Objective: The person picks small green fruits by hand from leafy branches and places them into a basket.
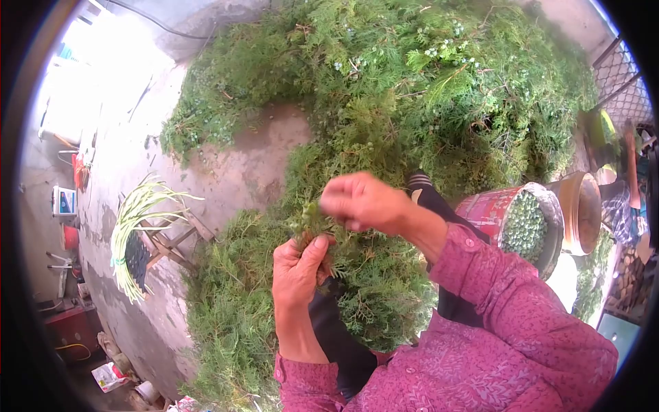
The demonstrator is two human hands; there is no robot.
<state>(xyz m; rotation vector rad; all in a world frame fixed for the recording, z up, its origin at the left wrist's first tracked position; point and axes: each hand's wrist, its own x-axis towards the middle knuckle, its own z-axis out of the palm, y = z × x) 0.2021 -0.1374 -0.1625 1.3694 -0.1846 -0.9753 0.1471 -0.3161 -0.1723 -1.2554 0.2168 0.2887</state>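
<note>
My left hand [300,269] is closed around a small green sprig [310,218], its thumb pressed on the stems. Just above and to the right, my right hand [360,201] is curled at the sprig's tip, blurred by motion. Whether its fingers hold a piece cannot be made out. Leafy evergreen branches [384,130] with small pale green cones lie heaped in front of me and around my legs. To the right a red bucket [480,206] lies tilted towards me, with many round green cones [525,225] in it.
A brown bucket [585,213] stands beyond the red one. On the left a bundle of long green stalks [127,233] rests on a small wooden stool [180,248]. Wire mesh [621,79] is at the upper right, and a red box [72,333] at the lower left.
</note>
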